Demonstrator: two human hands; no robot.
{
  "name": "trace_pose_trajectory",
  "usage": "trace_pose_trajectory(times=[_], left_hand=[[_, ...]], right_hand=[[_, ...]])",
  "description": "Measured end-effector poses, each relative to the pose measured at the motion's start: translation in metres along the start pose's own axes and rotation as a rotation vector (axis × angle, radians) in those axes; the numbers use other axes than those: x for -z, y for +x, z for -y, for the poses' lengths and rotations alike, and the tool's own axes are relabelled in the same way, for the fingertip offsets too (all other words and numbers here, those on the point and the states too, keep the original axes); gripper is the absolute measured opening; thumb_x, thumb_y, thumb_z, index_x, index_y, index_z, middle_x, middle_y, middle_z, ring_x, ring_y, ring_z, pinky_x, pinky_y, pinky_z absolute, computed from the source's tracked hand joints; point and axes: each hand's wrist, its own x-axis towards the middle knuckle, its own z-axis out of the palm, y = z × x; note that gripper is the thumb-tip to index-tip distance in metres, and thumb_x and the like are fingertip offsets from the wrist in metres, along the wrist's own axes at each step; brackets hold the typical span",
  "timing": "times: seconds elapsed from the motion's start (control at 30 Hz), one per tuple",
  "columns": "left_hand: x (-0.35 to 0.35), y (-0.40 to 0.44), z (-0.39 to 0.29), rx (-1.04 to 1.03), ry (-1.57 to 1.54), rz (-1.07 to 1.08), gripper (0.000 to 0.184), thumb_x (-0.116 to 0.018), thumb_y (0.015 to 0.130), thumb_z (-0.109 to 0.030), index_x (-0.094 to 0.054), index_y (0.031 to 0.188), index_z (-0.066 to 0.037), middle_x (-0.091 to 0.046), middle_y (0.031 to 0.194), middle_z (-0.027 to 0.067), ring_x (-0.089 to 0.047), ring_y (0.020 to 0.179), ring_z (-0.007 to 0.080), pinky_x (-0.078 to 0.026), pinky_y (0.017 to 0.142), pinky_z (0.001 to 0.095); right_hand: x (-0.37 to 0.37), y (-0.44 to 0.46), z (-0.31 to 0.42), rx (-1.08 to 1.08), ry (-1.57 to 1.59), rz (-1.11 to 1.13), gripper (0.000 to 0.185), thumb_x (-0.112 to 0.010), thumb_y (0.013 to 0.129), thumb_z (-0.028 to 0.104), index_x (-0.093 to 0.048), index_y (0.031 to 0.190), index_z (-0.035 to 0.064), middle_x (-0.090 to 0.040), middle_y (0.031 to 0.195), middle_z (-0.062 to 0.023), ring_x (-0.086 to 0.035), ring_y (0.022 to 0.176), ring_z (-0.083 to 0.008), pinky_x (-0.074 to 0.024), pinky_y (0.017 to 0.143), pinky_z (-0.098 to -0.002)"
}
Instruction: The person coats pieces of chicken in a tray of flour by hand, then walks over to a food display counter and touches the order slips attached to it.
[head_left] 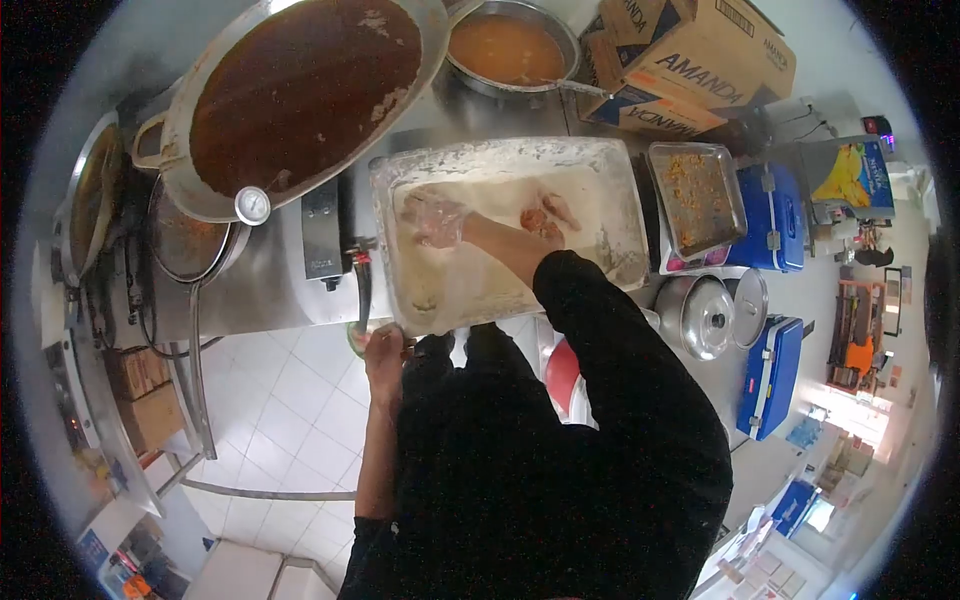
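Observation:
A large pale tub (510,152) holds white flour-like powder. Inside it, toward the left, my right hand (435,220) lies palm down in the powder, whitened and seemingly in a clear glove, with its fingers apart. Raw-looking meat pieces (540,218) rest in the powder to the right of that hand. At the tub's near left corner, my left hand (384,358) is closed beside a dark hose (363,285) with a red part; what its fingers hold is too small to make out.
A big pan of dark liquid (300,95) with a dial thermometer (252,205) stands back left. Behind the tub is a pot of orange liquid (505,50). Cardboard boxes (690,70), a metal tray (697,200), a lidded pot (700,318) and blue coolers (770,218) are to the right.

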Motion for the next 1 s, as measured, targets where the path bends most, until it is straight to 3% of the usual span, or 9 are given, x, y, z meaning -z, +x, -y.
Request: trace_pose_trajectory(times=[0.33,0.43,0.5,0.53,0.6,0.7,0.8,0.9,1.0], left_hand=[[-0.015,-0.003,-0.005,0.057,-0.219,-0.024,0.025,-0.051,0.098,-0.018,-0.053,0.109,0.004,-0.06,0.1,0.0094,-0.062,0.088,0.0169,-0.055,0.078,0.0309],[-0.016,-0.002,-0.003,0.08,-0.263,-0.05,0.026,-0.05,0.098,-0.015,-0.051,0.113,0.006,-0.06,0.099,0.0109,-0.063,0.087,0.0186,-0.056,0.077,0.0302],[-0.013,0.001,0.001,0.074,-0.258,-0.05,0.027,-0.051,0.098,-0.016,-0.051,0.113,0.006,-0.06,0.099,0.0114,-0.063,0.086,0.0192,-0.056,0.076,0.03],[-0.011,0.003,0.005,0.07,-0.249,-0.046,0.028,-0.051,0.098,-0.017,-0.051,0.113,0.006,-0.061,0.099,0.0118,-0.064,0.085,0.0197,-0.056,0.076,0.0297],[-0.003,0.008,0.017,0.042,-0.265,-0.025,0.028,-0.053,0.097,-0.018,-0.052,0.113,0.005,-0.061,0.098,0.011,-0.064,0.083,0.0189,-0.057,0.075,0.0292],[-0.01,0.002,0.006,0.035,-0.261,-0.009,0.023,-0.056,0.095,-0.017,-0.057,0.105,0.003,-0.06,0.097,0.0078,-0.062,0.083,0.0158,-0.053,0.076,0.0298],[-0.006,0.008,0.014,0.053,-0.284,-0.009,0.021,-0.056,0.095,-0.017,-0.057,0.105,0.002,-0.06,0.097,0.0065,-0.062,0.082,0.0154,-0.054,0.077,0.0308],[-0.007,0.006,0.012,0.048,-0.274,-0.021,0.019,-0.057,0.095,-0.017,-0.057,0.105,-0.001,-0.06,0.097,0.0054,-0.061,0.083,0.0157,-0.053,0.079,0.0309],[-0.005,0.008,0.016,0.047,-0.271,-0.007,0.018,-0.057,0.095,-0.017,-0.057,0.105,-0.002,-0.059,0.096,0.0049,-0.061,0.085,0.0166,-0.053,0.082,0.0321]], right_hand=[[-0.011,-0.088,-0.049,-0.013,0.04,0.173,0.042,-0.054,0.083,0.03,-0.057,0.117,0.0058,-0.052,0.124,-0.0174,-0.046,0.12,-0.0322,-0.0343,0.105,-0.0452],[-0.005,-0.14,-0.079,0.085,-0.285,0.272,0.042,-0.054,0.081,0.028,-0.057,0.118,0.0076,-0.051,0.129,-0.0156,-0.043,0.125,-0.0325,-0.0333,0.107,-0.0423],[-0.045,-0.186,-0.122,-0.268,0.664,0.012,0.04,-0.051,0.084,0.03,-0.056,0.117,0.008,-0.052,0.129,-0.014,-0.044,0.124,-0.0329,-0.0322,0.108,-0.0416],[-0.017,-0.19,-0.111,-0.268,0.662,0.016,0.04,-0.051,0.084,0.03,-0.056,0.117,0.008,-0.052,0.129,-0.014,-0.044,0.124,-0.0329,-0.0322,0.108,-0.0416],[0.077,-0.195,-0.064,-0.345,-0.058,0.392,0.044,-0.054,0.085,0.034,-0.055,0.12,0.009,-0.051,0.13,-0.0141,-0.042,0.125,-0.033,-0.0304,0.108,-0.0418],[0.072,-0.23,-0.063,-0.555,-0.045,0.024,0.06,-0.058,0.083,0.044,-0.047,0.131,0.0106,-0.048,0.135,-0.0149,-0.038,0.128,-0.0362,-0.0256,0.111,-0.0426],[0.076,-0.215,-0.05,-0.879,0.12,0.007,0.077,-0.064,0.079,0.044,-0.034,0.142,0.0123,-0.042,0.142,-0.0153,-0.033,0.132,-0.0386,-0.0276,0.111,-0.0429],[0.013,-0.195,-0.035,-0.972,-0.347,-0.122,0.083,-0.064,0.079,0.044,-0.025,0.147,0.0162,-0.042,0.142,-0.0153,-0.037,0.128,-0.0428,-0.0341,0.106,-0.0463],[-0.04,-0.194,-0.058,-0.859,-0.033,-0.065,0.082,-0.064,0.079,0.041,-0.027,0.147,0.0165,-0.045,0.14,-0.0168,-0.046,0.124,-0.0395,-0.0408,0.099,-0.0456]])
